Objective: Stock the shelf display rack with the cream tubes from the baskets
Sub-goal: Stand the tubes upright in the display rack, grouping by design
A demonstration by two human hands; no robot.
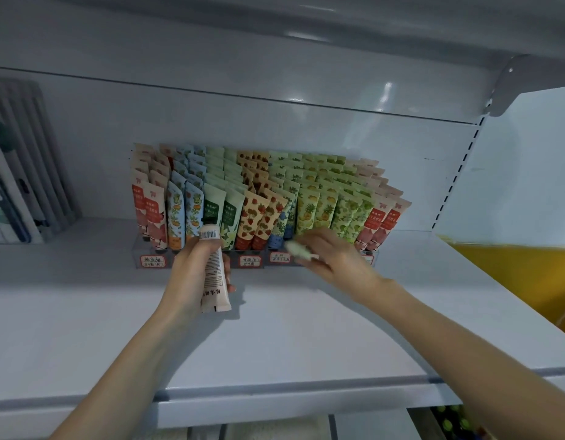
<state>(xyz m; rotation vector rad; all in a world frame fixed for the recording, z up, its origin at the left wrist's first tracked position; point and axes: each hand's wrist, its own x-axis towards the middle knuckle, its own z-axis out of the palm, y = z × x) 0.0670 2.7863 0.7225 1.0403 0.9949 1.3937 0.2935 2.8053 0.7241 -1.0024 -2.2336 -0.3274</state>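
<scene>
White metal shelf (274, 344), upper level of a store fixture, back panel behind. Clear display rack (137, 254) stands against the back panel, filled with upright rows of cream tubes (252, 217) sorted by pattern. Handwritten labels (250, 261) are fixed along its front. Left hand (187, 274) grips a peach tube (215, 274), barcode end up, just in front of the rack's left-centre columns. Right hand (333, 254), fingers curled, holds a pale tube (298, 250) at the rack's front edge, right of centre; this area is blurred. Boxed goods (17, 173) stand at far left of the shelf.
</scene>
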